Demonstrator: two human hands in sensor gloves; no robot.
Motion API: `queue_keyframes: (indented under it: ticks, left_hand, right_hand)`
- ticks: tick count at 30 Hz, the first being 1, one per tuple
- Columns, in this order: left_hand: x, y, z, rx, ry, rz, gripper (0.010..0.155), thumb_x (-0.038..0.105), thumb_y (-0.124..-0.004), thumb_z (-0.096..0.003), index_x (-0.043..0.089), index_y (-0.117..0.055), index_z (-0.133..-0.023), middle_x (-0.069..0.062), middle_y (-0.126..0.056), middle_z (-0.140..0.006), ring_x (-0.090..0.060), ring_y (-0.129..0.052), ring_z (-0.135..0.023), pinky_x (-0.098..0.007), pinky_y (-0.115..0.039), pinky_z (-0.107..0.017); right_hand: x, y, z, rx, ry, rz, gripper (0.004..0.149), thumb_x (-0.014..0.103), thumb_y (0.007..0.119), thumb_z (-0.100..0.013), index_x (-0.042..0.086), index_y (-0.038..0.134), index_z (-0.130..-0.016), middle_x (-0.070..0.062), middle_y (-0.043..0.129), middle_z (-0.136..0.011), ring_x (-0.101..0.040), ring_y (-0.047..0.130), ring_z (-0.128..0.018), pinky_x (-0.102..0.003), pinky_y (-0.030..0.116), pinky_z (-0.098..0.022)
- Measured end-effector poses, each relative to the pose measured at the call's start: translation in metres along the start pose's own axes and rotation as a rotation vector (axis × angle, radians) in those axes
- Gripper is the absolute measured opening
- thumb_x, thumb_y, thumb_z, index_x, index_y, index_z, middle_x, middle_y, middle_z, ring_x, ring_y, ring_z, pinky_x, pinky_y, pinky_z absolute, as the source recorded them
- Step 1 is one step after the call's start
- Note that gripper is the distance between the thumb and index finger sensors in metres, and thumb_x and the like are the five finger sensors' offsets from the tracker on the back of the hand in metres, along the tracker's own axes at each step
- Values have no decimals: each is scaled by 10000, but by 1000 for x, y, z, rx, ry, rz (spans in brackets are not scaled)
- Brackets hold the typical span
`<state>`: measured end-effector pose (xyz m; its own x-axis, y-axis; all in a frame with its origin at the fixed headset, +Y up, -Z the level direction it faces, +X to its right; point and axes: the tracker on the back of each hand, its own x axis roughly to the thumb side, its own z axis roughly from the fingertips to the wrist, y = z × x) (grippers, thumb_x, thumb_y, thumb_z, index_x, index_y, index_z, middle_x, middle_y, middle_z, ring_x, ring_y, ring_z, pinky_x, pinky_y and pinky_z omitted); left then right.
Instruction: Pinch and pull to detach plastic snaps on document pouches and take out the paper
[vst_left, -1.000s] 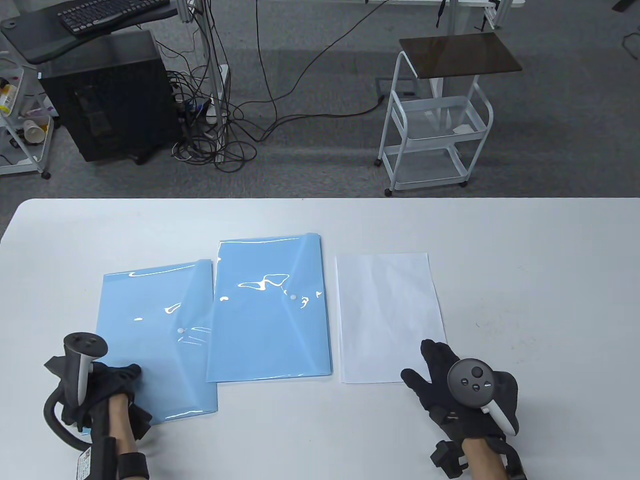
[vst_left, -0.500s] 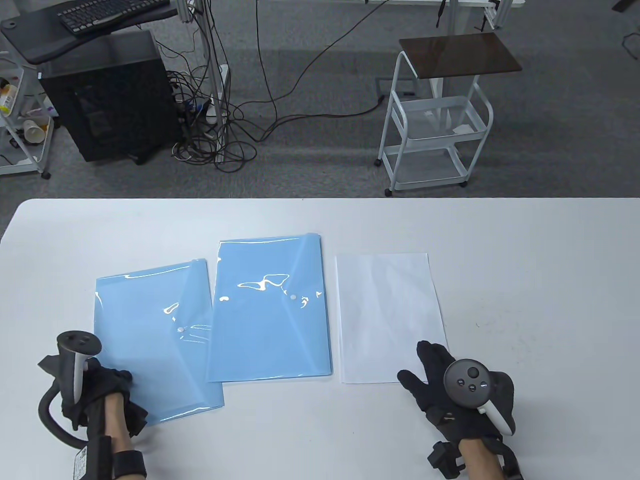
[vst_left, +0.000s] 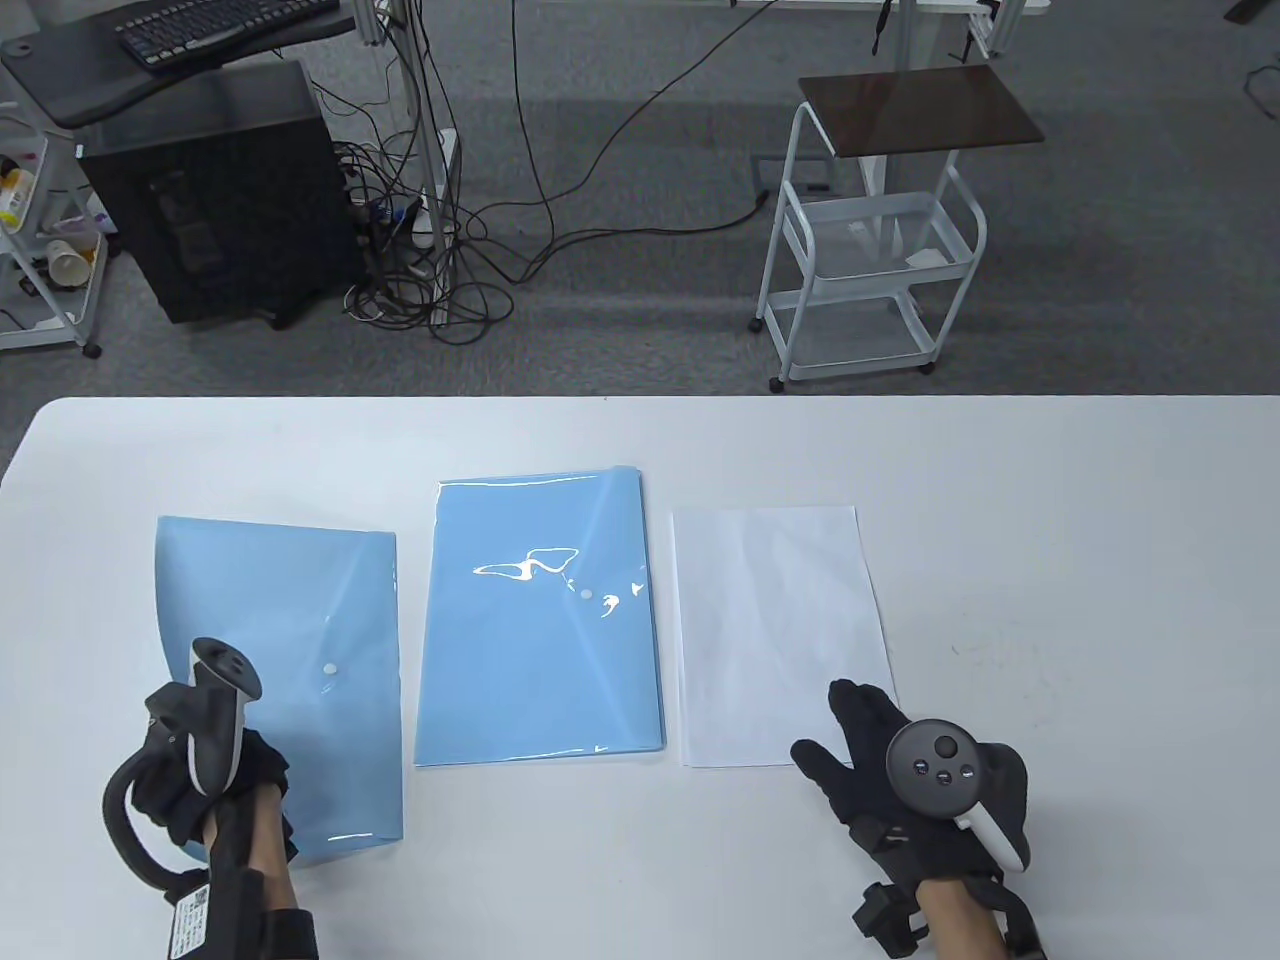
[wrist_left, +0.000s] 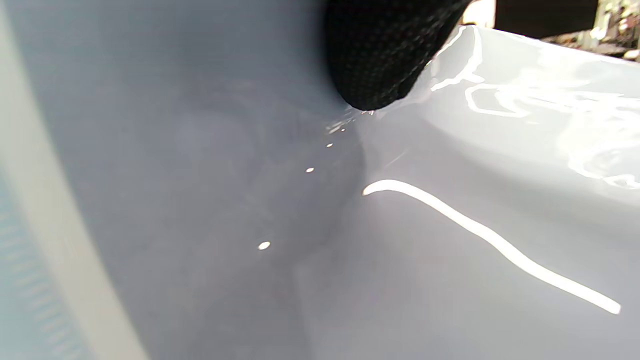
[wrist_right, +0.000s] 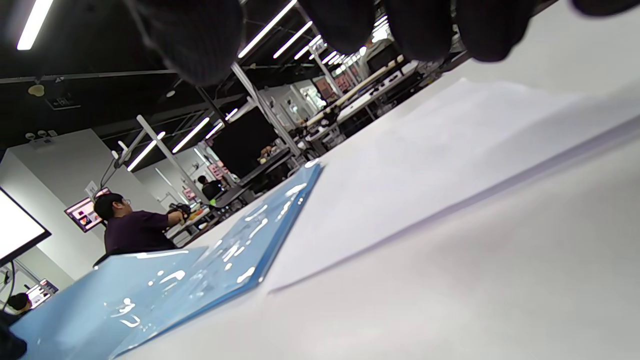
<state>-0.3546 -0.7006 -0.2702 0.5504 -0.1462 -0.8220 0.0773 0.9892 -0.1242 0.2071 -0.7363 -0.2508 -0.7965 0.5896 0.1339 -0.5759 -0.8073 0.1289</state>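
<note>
**At the lower left of the table, one pouch in hand**

Down in the lower left of the table view, the left hand (vst_left: 215, 775) grips the near left corner of the left blue pouch (vst_left: 300, 650), fingers curled around the plastic, and that side of the pouch bows up off the white table (vst_left: 1050, 520). Its white snap (vst_left: 329, 668) sits in the middle of the sheet, just right of the hand's tracker. The left wrist view is filled with glossy plastic, and one gloved fingertip (wrist_left: 385, 60) presses onto it at the top edge.

In the centre of the frame lies the second blue pouch (vst_left: 540, 640), flat, its own snap (vst_left: 586, 594) showing right of its middle. The two pouches sit near each other with a strip of table between them.

Just right of that lies the white paper (vst_left: 775, 620), flat on the table, beside the second pouch. At the lower right, the right hand (vst_left: 890, 760) rests with fingers straight and spread, holding nothing, fingertips on the near right corner of the paper. The right wrist view looks low across the paper toward the blue pouch edge.
</note>
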Motion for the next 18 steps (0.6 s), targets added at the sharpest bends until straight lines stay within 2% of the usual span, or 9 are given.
queue_keyframes:
  ticks: [4,8,13,18]
  left_hand:
    - [6,37,21,93,-50,-15,470,223,-812,-544,166,-698,-996,-88,-989,-819,-300,-1113,-547,-408,-944,-355]
    - [7,68,43,92,-129,65,482,215,-797,-554,179,-681,-1020,-78,-983,-832,-302,-1103,-547,-420,-929,-370]
    - [3,92,68,81,-214,163,479,215,-788,-557,172,-678,-1021,-72,-982,-827,-297,-1102,-533,-419,-926,-367]
    - [-3,106,90,83,-293,261,482,221,-777,-561,162,-665,-1025,-64,-977,-826,-277,-1104,-513,-402,-927,-357]
  right_hand:
    - [1,0,1,0,-8,-4,817,572,691,-529,30,505,-1112,-390,530,-1144,-669,596,-929,-838,519,-545]
    - [2,0,2,-2,-17,-14,816,572,690,-529,32,505,-1112,-390,529,-1144,-669,597,-928,-837,521,-545]
    - [5,-1,5,-7,-31,-21,814,572,689,-530,30,509,-1110,-389,532,-1142,-671,595,-928,-837,522,-545]
    - [8,-1,7,-15,-45,-18,815,571,690,-530,29,507,-1111,-389,531,-1143,-671,592,-930,-836,521,-546]
